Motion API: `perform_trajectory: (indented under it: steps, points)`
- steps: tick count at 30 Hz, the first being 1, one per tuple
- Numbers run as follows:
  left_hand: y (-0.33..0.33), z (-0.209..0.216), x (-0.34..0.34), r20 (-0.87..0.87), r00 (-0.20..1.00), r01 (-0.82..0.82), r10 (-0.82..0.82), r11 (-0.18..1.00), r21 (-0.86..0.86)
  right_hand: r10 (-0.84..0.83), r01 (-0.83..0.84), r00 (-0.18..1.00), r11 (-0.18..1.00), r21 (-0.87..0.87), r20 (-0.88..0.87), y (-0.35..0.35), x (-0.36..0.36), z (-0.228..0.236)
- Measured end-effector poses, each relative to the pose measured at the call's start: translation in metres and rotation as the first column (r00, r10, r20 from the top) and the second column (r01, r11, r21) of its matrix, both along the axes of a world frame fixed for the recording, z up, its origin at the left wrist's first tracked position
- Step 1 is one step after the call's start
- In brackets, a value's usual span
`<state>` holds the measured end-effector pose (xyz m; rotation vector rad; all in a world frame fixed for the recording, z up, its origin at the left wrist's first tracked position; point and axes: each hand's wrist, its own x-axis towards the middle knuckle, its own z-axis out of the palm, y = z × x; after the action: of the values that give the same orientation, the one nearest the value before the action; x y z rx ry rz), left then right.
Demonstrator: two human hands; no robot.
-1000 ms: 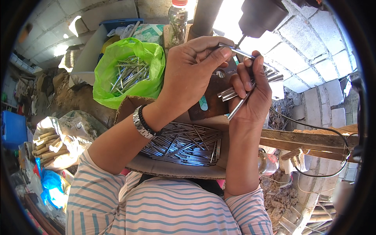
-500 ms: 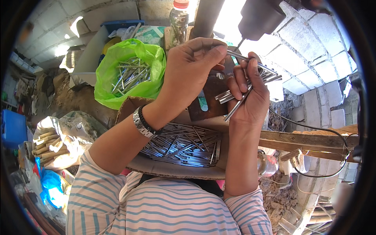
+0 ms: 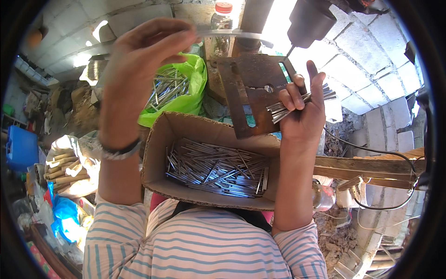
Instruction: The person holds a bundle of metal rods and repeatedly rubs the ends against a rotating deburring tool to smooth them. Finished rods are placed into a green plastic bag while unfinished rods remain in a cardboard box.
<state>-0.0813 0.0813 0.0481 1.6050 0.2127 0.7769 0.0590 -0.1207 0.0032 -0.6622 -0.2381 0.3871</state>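
Observation:
My left hand is raised at the upper left, smeared by motion. Its fingertips pinch one thin metal rod, which points right in front of a bottle. My right hand is closed round a bundle of short metal rods with its index finger up, beside a rusty steel plate with slots. Above that hand hangs a dark drill chuck with a thin bit pointing down to the plate. In my lap an open cardboard box holds many similar rods.
Behind the box stands a bright green plastic bag with more rods in it. A clear bottle with a red cap is at the back. On the right are a wooden beam and a black cable. A blue case lies far left.
My left hand has moved left and up, away from the right hand, carrying one rod. The right hand keeps its bundle. The view has shifted slightly, exposing more of the box and plate.

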Motion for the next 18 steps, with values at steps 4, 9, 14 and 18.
perform_trajectory:
  steps: [4,9,14,18]
  points:
    - [-0.009,0.001,-0.057,-0.260,0.950,0.196,-0.172,0.978,0.068,0.035,-0.034,0.999,0.999,-0.021,0.035,-0.001,0.001,0.000]
    - [-0.001,-0.050,-0.083,-0.405,0.873,-0.103,0.273,0.914,0.393,0.033,-0.033,0.999,0.999,-0.004,0.021,0.000,0.000,0.002]
    - [0.085,-0.126,-0.079,-0.393,0.470,-0.362,0.790,0.579,0.731,0.131,-0.131,0.991,0.988,0.080,0.005,-0.003,0.005,-0.001]
    - [0.104,-0.152,-0.073,-0.711,0.483,-0.061,0.511,0.830,0.555,0.176,-0.173,0.984,0.975,0.136,-0.006,-0.005,0.008,-0.003]
